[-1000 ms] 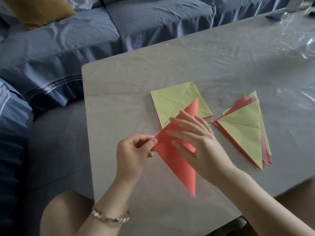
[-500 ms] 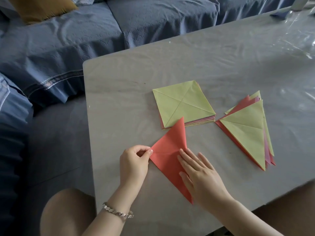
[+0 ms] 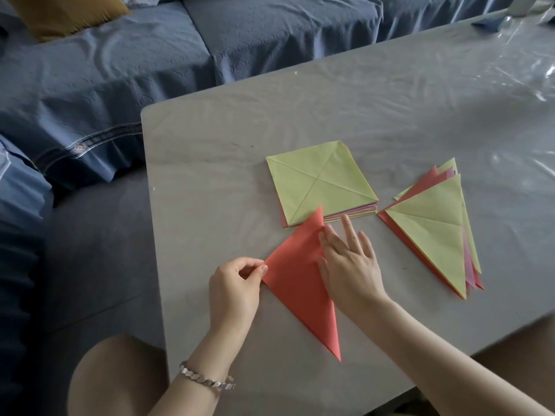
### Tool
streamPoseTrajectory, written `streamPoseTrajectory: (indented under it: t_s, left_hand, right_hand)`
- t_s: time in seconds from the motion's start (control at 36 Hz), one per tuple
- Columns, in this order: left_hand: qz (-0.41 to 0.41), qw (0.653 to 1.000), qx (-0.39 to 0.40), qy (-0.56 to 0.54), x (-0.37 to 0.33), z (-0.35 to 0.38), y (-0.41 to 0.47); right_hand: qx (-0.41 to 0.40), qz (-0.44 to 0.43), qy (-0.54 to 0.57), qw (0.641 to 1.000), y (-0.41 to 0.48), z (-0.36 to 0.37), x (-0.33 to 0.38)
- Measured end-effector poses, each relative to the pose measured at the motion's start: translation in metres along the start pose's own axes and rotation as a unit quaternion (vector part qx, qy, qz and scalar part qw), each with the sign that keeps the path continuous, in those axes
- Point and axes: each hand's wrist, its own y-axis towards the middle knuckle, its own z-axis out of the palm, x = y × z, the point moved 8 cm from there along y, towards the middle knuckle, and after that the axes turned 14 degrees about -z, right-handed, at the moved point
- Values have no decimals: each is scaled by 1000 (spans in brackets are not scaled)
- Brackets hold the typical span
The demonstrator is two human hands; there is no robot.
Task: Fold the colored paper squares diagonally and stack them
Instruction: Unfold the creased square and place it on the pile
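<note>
Grey table [image 3: 210,175], left grip [image 3: 234,289] pinching corner of red triangle [image 3: 295,274], right grip [image 3: 351,265] spread flat on its edge

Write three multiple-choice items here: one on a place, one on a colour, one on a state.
1. Where does the pile of folded triangles lie from the stack of squares? A: on it. B: to its right. C: to its left.
2. The stack's top sheet is: A: blue. B: red. C: yellow-green.
3. The left hand: A: pinches a corner of the red triangle. B: lies flat. C: hangs idle.
B: it sits rightward, across bare table. C: the creased top sheet is yellow-green. A: thumb and finger close on the corner.
</note>
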Motion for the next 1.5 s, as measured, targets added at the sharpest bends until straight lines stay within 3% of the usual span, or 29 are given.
streamPoseTrajectory:
  t_s: [0.11, 0.28, 0.5, 0.89, 1.5]
  left_hand:
    - [7, 1000, -2, 5, 0, 1, 0]
    - [1, 1000, 0, 11, 2, 1, 2]
    - [0, 1000, -3, 3, 2, 1, 2]
    - [7, 1000, -9, 9, 0, 1, 1]
    - [8, 1000, -4, 5, -1, 0, -1]
  right_hand:
    - [10, 7, 12, 1000, 13, 2, -4]
    - [96, -12, 38, 995, 29, 11, -9]
    - [89, 3, 72, 993, 45, 14, -29]
    - [195, -127, 159, 959, 13, 12, -12]
    - [308, -188, 97, 928, -35, 8, 5]
